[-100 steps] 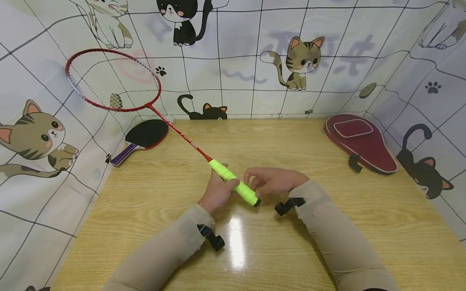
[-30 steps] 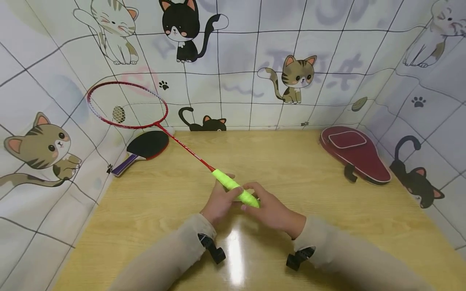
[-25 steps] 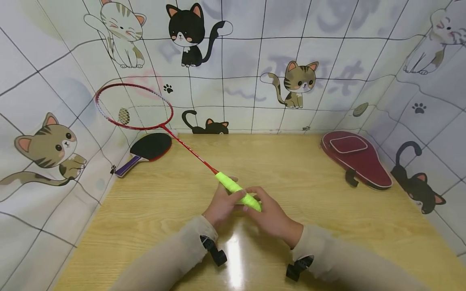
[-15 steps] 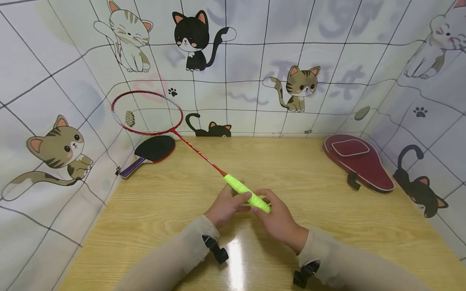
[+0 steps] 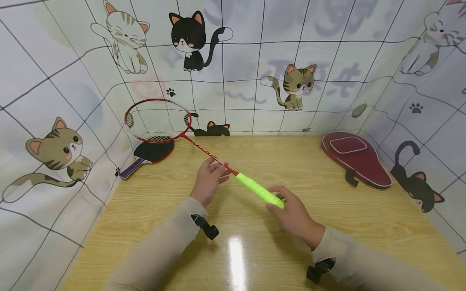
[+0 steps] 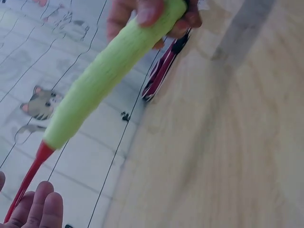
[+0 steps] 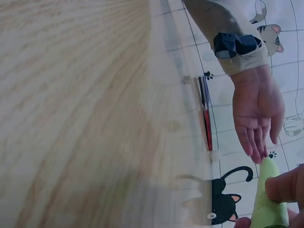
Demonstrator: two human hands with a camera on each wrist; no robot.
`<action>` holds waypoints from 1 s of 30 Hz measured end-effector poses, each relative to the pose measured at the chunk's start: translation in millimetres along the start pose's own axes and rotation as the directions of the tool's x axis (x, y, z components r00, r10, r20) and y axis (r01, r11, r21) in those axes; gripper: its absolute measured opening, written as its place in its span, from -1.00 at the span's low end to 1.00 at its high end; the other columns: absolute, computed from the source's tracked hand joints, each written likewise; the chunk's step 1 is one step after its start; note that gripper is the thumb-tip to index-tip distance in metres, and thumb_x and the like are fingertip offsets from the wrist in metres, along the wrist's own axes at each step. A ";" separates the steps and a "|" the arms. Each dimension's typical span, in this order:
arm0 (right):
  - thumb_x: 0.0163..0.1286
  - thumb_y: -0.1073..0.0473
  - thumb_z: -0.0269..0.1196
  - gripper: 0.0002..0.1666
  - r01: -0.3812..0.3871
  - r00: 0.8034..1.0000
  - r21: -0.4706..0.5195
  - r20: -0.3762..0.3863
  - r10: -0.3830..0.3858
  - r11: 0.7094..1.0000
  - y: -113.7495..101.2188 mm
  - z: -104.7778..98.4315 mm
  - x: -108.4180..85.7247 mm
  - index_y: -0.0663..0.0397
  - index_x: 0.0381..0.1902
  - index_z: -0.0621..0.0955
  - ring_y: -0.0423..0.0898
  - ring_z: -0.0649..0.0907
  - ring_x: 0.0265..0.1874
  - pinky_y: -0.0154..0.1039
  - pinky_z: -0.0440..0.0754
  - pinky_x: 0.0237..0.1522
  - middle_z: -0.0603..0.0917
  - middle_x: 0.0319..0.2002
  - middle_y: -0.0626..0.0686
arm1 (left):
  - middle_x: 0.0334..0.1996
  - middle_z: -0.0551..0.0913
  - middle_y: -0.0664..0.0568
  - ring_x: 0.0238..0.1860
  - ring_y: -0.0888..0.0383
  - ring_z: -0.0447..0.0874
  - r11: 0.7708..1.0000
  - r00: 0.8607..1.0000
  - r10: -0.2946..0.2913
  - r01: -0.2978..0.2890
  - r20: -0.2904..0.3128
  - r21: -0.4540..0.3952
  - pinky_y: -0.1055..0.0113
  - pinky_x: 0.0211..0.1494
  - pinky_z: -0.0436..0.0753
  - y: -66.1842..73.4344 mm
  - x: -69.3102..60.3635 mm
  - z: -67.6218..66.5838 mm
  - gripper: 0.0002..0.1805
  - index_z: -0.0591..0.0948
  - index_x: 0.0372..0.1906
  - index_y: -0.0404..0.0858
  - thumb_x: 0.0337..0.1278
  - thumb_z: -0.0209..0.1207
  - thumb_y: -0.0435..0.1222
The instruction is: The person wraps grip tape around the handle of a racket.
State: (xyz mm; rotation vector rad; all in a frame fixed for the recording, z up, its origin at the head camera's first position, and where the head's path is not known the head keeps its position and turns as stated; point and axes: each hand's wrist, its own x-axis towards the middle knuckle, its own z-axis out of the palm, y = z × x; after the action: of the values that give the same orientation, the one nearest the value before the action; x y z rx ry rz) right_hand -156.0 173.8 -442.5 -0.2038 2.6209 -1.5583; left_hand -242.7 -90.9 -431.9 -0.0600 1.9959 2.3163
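A badminton racket with a red shaft and a bright yellow-green grip (image 5: 259, 190) slants across the middle of the head view, its head (image 5: 190, 121) up at the left. Near the grip's butt end, my right hand (image 5: 295, 216) holds it between thumb and fingers, raised above the table in the right wrist view. My left hand (image 5: 206, 182) lies beside the lower shaft (image 5: 209, 153). In the right wrist view the left hand's palm (image 7: 256, 102) faces the camera with its fingers extended. From the left wrist view, its fingertips are close to the shaft; contact cannot be told.
A table tennis bat (image 5: 154, 150), black-faced with a purple handle, lies at the table's back left, partly behind the racket head. At the back right lies a dark red bat case (image 5: 356, 157). Cat-printed walls (image 5: 240, 113) enclose the wooden table (image 5: 236, 157).
My left hand has let go of the grip and moved left to beside the shaft. My right hand, which came onto the butt end, has carried the racket rightward; its head has lowered.
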 end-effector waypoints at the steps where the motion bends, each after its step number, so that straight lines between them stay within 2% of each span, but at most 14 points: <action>1: 0.46 0.29 0.36 -0.47 0.009 1.000 -0.010 -0.003 -0.009 1.000 0.7 -2.9 -0.4 -0.02 0.34 0.55 -0.17 0.46 -0.59 -0.31 0.50 -0.60 0.60 -0.04 0.25 | 0.35 0.55 -0.25 0.20 -0.09 0.72 1.000 1.000 0.000 0.000 -0.009 -0.003 0.10 0.25 0.70 3.3 2.1 -3.6 -0.25 0.00 0.68 -0.27 0.63 0.08 -0.32; 6: 0.46 0.30 0.36 -0.49 0.034 0.999 -0.044 -0.011 -0.035 0.998 7.5 -16.0 -3.1 0.03 0.33 0.56 -0.18 0.44 -0.60 -0.33 0.47 -0.59 0.62 -0.06 0.24 | 0.47 0.39 -0.26 0.34 -0.15 0.62 0.999 0.997 0.017 -0.019 -0.070 -0.039 0.04 0.37 0.61 18.7 16.2 -25.7 -0.18 -0.14 0.72 -0.22 0.66 0.03 -0.28; 8: 0.46 0.29 0.37 -0.50 0.055 0.998 -0.066 -0.008 -0.055 0.996 11.5 -21.3 -4.2 0.05 0.32 0.56 -0.17 0.46 -0.56 -0.32 0.49 -0.55 0.63 -0.07 0.23 | 0.49 0.36 -0.26 0.36 -0.14 0.61 0.998 0.992 0.025 -0.032 -0.126 -0.053 0.06 0.39 0.61 22.6 23.8 -35.4 -0.17 -0.17 0.72 -0.22 0.66 0.03 -0.26; 10: 0.46 0.28 0.38 -0.49 0.075 0.997 -0.088 -0.001 -0.075 0.993 16.6 -26.8 -4.1 0.06 0.32 0.56 -0.14 0.48 -0.50 -0.30 0.51 -0.51 0.64 -0.07 0.22 | 0.49 0.36 -0.24 0.35 -0.12 0.61 0.996 0.980 0.030 -0.046 -0.196 -0.075 0.09 0.38 0.61 24.9 31.1 -44.6 -0.19 -0.16 0.71 -0.24 0.67 0.01 -0.24; 12: 0.46 0.28 0.38 -0.50 0.093 0.996 -0.110 0.005 -0.093 0.990 21.2 -32.7 -2.8 0.05 0.32 0.56 -0.12 0.50 -0.46 -0.29 0.53 -0.47 0.65 -0.06 0.21 | 0.45 0.41 -0.23 0.34 -0.13 0.63 0.993 0.961 0.041 -0.070 -0.273 -0.098 0.12 0.34 0.64 26.4 37.5 -52.4 -0.27 -0.08 0.65 -0.26 0.67 0.01 -0.22; 16: 0.47 0.27 0.37 -0.51 0.109 0.994 -0.126 0.024 -0.107 0.986 29.0 -48.2 3.0 0.05 0.32 0.56 -0.07 0.53 -0.39 -0.27 0.56 -0.40 0.64 -0.06 0.20 | 0.31 0.55 -0.21 0.18 -0.09 0.75 0.977 0.905 0.074 -0.150 -0.418 -0.151 0.25 0.13 0.75 27.8 45.2 -64.9 -0.45 0.09 0.51 -0.24 0.69 -0.01 -0.18; 19: 0.49 0.25 0.35 -0.52 0.125 0.991 -0.143 0.054 -0.118 0.982 34.8 -63.9 8.8 0.04 0.32 0.57 -0.06 0.54 -0.33 -0.26 0.56 -0.34 0.63 -0.06 0.19 | 0.26 0.55 -0.18 0.00 0.00 0.81 0.959 0.862 0.108 -0.222 -0.496 -0.176 0.29 -0.01 0.78 31.6 45.0 -74.3 -0.49 0.13 0.51 -0.14 0.69 -0.03 -0.15; 21: 0.50 0.23 0.35 -0.53 0.144 0.988 -0.164 0.074 -0.134 0.976 40.3 -75.8 12.7 0.04 0.32 0.59 -0.06 0.54 -0.29 -0.25 0.56 -0.29 0.64 -0.07 0.16 | 0.29 0.49 -0.15 -0.03 0.08 0.77 0.952 0.840 0.116 -0.246 -0.531 -0.181 0.29 -0.02 0.78 34.6 43.3 -83.1 -0.49 0.15 0.51 -0.11 0.69 -0.04 -0.12; 23: 0.50 0.21 0.36 -0.53 0.162 0.985 -0.195 0.092 -0.147 0.967 46.1 -88.6 16.8 0.04 0.32 0.59 -0.05 0.54 -0.26 -0.24 0.56 -0.24 0.65 -0.08 0.13 | 0.34 0.44 -0.11 0.06 0.12 0.69 0.959 0.827 0.115 -0.237 -0.550 -0.156 0.28 0.06 0.75 37.6 39.8 -93.1 -0.49 0.14 0.53 -0.07 0.70 -0.07 -0.08; 24: 0.49 0.21 0.36 -0.53 0.171 0.983 -0.209 0.099 -0.153 0.963 49.1 -95.2 19.0 0.05 0.32 0.60 -0.05 0.55 -0.23 -0.23 0.56 -0.21 0.66 -0.07 0.11 | 0.38 0.39 -0.07 0.14 0.16 0.63 0.969 0.824 0.105 -0.211 -0.557 -0.128 0.29 0.13 0.70 39.2 37.9 -99.1 -0.46 0.12 0.56 -0.06 0.70 -0.10 -0.05; 27: 0.50 0.18 0.36 -0.52 0.182 0.980 -0.255 0.123 -0.155 0.950 58.3 -114.8 25.1 0.04 0.33 0.60 -0.03 0.56 -0.15 -0.18 0.54 -0.13 0.69 -0.04 0.08 | 0.46 0.34 -0.03 0.34 0.15 0.43 0.986 0.822 0.091 -0.153 -0.562 -0.064 0.32 0.34 0.50 42.2 32.7 -117.0 -0.42 0.10 0.62 -0.08 0.71 -0.15 -0.02; 30: 0.50 0.13 0.37 -0.50 0.192 0.977 -0.303 0.147 -0.153 0.934 67.9 -131.7 30.5 0.02 0.35 0.60 -0.03 0.57 -0.10 -0.14 0.54 -0.09 0.69 0.02 0.08 | 0.63 0.14 0.04 0.57 0.21 0.16 0.997 0.819 0.059 -0.081 -0.570 -0.013 0.36 0.57 0.23 43.9 28.6 -136.3 -0.32 0.00 0.70 -0.04 0.70 -0.17 0.02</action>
State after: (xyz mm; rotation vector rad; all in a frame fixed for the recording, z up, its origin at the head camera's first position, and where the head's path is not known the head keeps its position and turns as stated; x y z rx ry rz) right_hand -209.6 315.3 -439.4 -0.5466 2.8024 -1.1131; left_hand -278.4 -231.0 -411.3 -0.7900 2.2171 2.6038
